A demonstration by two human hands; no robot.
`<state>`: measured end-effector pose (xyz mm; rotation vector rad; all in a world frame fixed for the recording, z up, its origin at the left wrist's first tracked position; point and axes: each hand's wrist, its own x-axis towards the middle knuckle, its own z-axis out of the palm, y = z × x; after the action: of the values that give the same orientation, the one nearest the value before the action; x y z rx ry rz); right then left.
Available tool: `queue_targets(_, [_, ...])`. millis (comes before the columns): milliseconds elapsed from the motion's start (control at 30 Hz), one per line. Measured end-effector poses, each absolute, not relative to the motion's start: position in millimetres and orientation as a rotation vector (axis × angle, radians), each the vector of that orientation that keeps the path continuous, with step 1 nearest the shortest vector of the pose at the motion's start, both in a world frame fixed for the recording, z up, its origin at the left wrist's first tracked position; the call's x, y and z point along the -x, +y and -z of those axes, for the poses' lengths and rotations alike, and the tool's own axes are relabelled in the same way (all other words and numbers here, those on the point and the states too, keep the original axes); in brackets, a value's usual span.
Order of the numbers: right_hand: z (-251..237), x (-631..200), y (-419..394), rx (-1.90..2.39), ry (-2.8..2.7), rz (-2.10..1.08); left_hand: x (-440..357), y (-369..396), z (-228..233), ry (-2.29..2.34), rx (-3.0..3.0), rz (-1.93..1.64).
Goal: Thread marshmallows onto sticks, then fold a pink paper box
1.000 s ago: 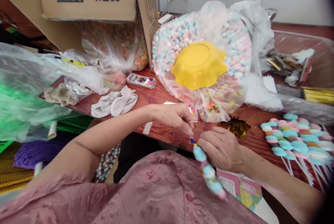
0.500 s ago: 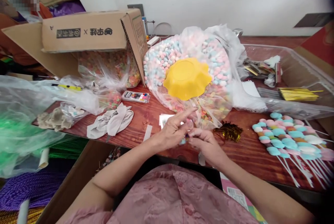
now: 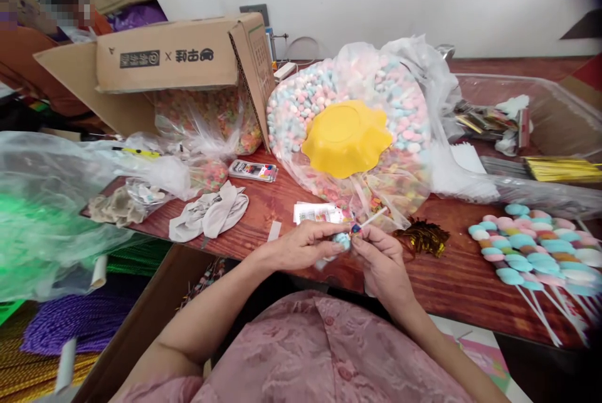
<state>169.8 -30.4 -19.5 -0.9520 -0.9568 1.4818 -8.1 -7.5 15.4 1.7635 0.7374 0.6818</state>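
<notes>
Over the near edge of a reddish wooden table (image 3: 442, 284), my left hand (image 3: 301, 246) and my right hand (image 3: 383, 259) meet around a candy skewer (image 3: 345, 239). A pale blue candy piece and a small multicoloured one show between the fingertips. The white stick pokes out past my right hand toward the candy bag. Both hands pinch it; most of the skewer is hidden by my fingers.
A large clear bag of pastel candies (image 3: 404, 102) holds an upturned yellow bowl (image 3: 347, 136). Finished skewers (image 3: 531, 249) lie at the right, gold ties (image 3: 421, 235) beside my hands. A cardboard box (image 3: 174, 61), plastic bags (image 3: 42, 202), white cloth (image 3: 211, 215) and a clear tray (image 3: 555, 115) surround them.
A second ago the skewer hung down from my hands toward my lap; now it is raised and held level between both hands above the table edge. The camera has tilted upward.
</notes>
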Motion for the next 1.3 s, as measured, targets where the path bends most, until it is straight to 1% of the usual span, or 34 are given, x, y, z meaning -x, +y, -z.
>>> queue_targets(100, [16,-169,-29,0.976,-0.819,-1.567,4,-15,-18,0.835,-1.889,-0.825])
queue_targets(200, [15,-171,-25,1.003,-0.742,-1.679,0,-25,-13,0.988,-2.289,-0.931])
queue_targets(300, [19,-172,-24,0.965,-0.673,-1.919,2,-33,-4,1.112,-2.727,-0.805])
queue_targets(367, [23,-169,-26,0.897,-0.578,-2.132,7,-39,0,1.128,-2.897,-0.702])
queue_targets(500, [28,-148,-43,0.799,-0.366,-2.455,27,-65,-1,1.196,-2.886,-0.682])
queue_targets(567, [28,-135,-53,0.78,-0.357,-2.539,46,-86,-5,1.296,-2.782,-0.658])
queue_targets(633, [28,-127,-60,0.792,-0.413,-2.541,73,-111,-11,1.447,-2.653,-0.557])
queue_targets(667, [29,-127,-61,0.802,-0.464,-2.509,89,-123,-15,1.577,-2.558,-0.43])
queue_targets(700, [30,-129,-62,0.812,-0.524,-2.462,106,-133,-19,1.708,-2.437,-0.217])
queue_targets(800, [35,-143,-59,0.848,-0.664,-2.286,143,-150,-36,1.9,-1.977,0.627])
queue_targets(833, [37,-148,-58,0.864,-0.687,-2.241,146,-149,-41,1.934,-1.887,0.797])
queue_targets(867, [39,-151,-58,0.879,-0.702,-2.205,144,-143,-46,1.952,-1.866,0.874])
queue_targets(900, [39,-152,-58,0.891,-0.716,-2.179,135,-132,-49,1.952,-1.918,0.865])
queue_targets(933, [38,-152,-59,0.898,-0.74,-2.158,121,-118,-51,1.913,-2.038,0.755])
queue_targets(1000, [33,-149,-63,0.912,-0.841,-2.093,82,-79,-47,1.752,-2.355,0.396])
queue_targets(1067, [24,-150,-68,0.971,-1.025,-1.921,37,-36,-36,1.612,-2.577,0.239])
queue_targets(1133, [16,-163,-71,1.078,-1.306,-1.55,-6,-1,-21,1.533,-2.743,0.202])
queue_targets(1200, [12,-190,-75,1.198,-1.564,-1.048,-35,22,-7,1.439,-2.816,0.242])
queue_targets(1267, [11,-231,-81,1.325,-1.671,-0.584,-48,34,5,1.381,-2.845,0.292])
queue_targets(1300, [12,-254,-85,1.41,-1.638,-0.392,-48,38,9,1.367,-2.85,0.307])
